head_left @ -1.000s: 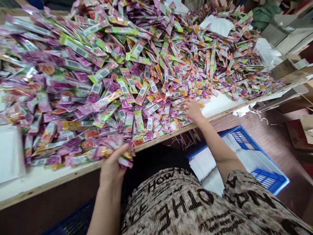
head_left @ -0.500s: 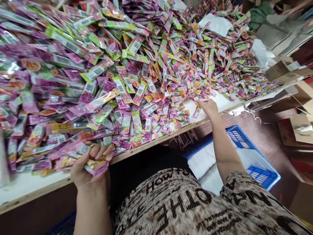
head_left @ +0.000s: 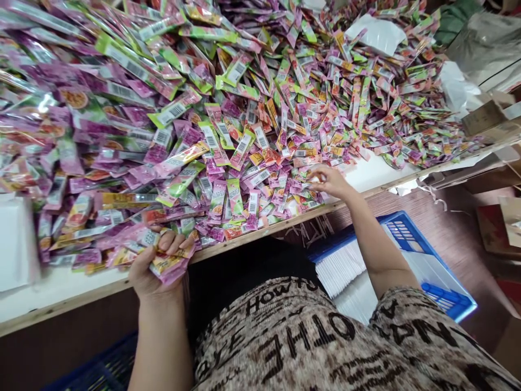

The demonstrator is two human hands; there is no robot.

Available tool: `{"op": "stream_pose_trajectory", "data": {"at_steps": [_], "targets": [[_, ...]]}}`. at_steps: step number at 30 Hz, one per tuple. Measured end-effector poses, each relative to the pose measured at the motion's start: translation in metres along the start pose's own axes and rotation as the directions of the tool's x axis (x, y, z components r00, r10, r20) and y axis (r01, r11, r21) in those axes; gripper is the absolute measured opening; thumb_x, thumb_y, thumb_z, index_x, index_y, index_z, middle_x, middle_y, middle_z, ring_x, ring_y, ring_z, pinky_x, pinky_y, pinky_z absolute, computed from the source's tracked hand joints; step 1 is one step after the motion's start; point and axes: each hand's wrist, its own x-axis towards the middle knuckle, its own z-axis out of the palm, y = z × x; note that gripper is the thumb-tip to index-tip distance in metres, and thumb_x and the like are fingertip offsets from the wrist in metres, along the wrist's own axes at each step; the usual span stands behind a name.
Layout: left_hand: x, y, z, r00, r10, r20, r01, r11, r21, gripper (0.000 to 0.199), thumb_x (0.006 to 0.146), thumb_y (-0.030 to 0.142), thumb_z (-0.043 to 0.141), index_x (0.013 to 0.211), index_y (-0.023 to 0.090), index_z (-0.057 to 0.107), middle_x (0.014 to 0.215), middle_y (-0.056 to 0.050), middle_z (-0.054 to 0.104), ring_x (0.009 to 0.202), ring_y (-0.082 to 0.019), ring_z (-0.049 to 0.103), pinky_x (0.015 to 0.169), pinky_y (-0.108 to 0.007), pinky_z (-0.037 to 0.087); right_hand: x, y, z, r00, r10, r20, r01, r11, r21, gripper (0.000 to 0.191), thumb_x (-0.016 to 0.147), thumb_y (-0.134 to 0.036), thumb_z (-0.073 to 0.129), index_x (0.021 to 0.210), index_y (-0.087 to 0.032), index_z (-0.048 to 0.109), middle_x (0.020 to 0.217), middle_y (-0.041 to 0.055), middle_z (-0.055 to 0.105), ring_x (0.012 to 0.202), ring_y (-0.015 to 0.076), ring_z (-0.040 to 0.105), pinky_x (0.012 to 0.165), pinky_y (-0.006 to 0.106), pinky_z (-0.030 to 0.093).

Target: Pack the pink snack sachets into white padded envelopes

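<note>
A crumpled bunch of pink and yellow sachets [head_left: 171, 267], gripped by the curled left fingers [head_left: 166, 241], juts out on both sides; loose barcoded sachets [head_left: 242, 149] lie overlapping beside and beyond the right fingers [head_left: 320, 186].

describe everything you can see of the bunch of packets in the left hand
The bunch of packets is glossy, like plastic film, mostly pink and yellow with printing. The left hand clasps it at the table's wooden edge, fingers curled over it, ends poking out toward the wearer. The fingers hide part, so the count and where it meets the pile are unclear.
</note>
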Motion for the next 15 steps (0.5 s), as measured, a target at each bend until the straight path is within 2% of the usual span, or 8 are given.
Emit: {"op": "stream_pose_trajectory", "data": {"at_steps": [2,4,6,10,12,14,15], "targets": [[0.0,0.0,0.0,1.0,-0.015,0.002,0.015,1.0,-0.003,0.056,0.055,0.01,0.079,0.103,0.018,0.052,0.07,0.006,0.044,0.057,-0.005,0.041,0.062,-0.024,0.041,0.003,-0.006,0.015,0.994,-0.089,0.064,0.094,0.993,-0.078,0.034,0.062,-0.04,0.084,0.083,-0.019,0.067,0.09,0.005,0.068,0.086,0.0226,0.062,0.079,0.035,0.047],[-0.002,0.001,0.0,1.0,-0.024,-0.001,0.024,1.0,-0.005,0.057,0.055,0.01,0.08,0.103,0.02,0.05,0.07,0.007,0.043,0.058,-0.005,0.042,0.063,-0.024,0.041,0.001,-0.005,0.021,0.99,-0.14,0.024,0.141,0.983,-0.114,0.031,0.063,-0.041,0.083,0.075,-0.02,0.064,0.084,0.0044,0.066,0.083,0.0225,0.06,0.077,0.035,0.045],[-0.004,0.001,0.0,1.0,-0.022,-0.008,0.022,1.0,-0.007,0.058,0.056,0.01,0.08,0.104,0.021,0.049,0.07,0.007,0.042,0.058,-0.005,0.042,0.063,-0.024,0.04,-0.005,0.003,0.016,0.99,-0.136,-0.035,0.132,0.985,-0.114,0.031,0.067,-0.045,0.079,0.07,-0.021,0.059,0.078,0.0025,0.062,0.078,0.021,0.057,0.074,0.033,0.044],[-0.004,0.001,0.0,1.0,-0.017,-0.003,0.017,1.0,-0.003,0.059,0.055,0.011,0.08,0.104,0.021,0.049,0.07,0.008,0.041,0.057,-0.004,0.04,0.062,-0.023,0.039,-0.023,0.021,-0.017,0.992,0.058,-0.108,-0.064,0.996,-0.056,0.028,0.077,-0.045,0.068,0.076,-0.023,0.052,0.07,-0.0017,0.056,0.072,0.0188,0.055,0.067,0.031,0.043],[-0.002,0.0,0.001,1.0,-0.014,-0.003,0.014,1.0,0.015,0.058,0.055,0.012,0.081,0.103,0.021,0.05,0.07,0.007,0.04,0.056,-0.004,0.039,0.061,-0.023,0.039,-0.029,0.025,-0.037,0.988,0.153,-0.006,-0.152,0.978,-0.143,0.029,0.07,-0.04,0.076,0.082,-0.023,0.055,0.074,-0.0011,0.061,0.073,0.0195,0.057,0.067,0.032,0.045],[0.0,0.0,0.001,1.0,-0.015,-0.011,0.015,0.999,0.031,0.056,0.056,0.012,0.08,0.103,0.022,0.05,0.07,0.006,0.04,0.057,-0.005,0.04,0.062,-0.024,0.04,-0.03,0.023,-0.052,0.952,0.265,0.152,-0.212,0.931,-0.298,0.034,0.055,-0.027,0.085,0.079,-0.023,0.061,0.074,0.0004,0.064,0.069,0.0206,0.057,0.065,0.034,0.045],[0.0,0.0,0.001,1.0,-0.014,-0.015,0.015,0.999,0.031,0.055,0.057,0.013,0.08,0.102,0.022,0.051,0.07,0.006,0.04,0.058,-0.005,0.04,0.062,-0.024,0.041,-0.027,0.02,-0.057,0.934,0.307,0.184,-0.227,0.905,-0.36,0.032,0.052,-0.022,0.085,0.074,-0.022,0.062,0.072,0.0012,0.064,0.067,0.021,0.056,0.064,0.035,0.044]]}}
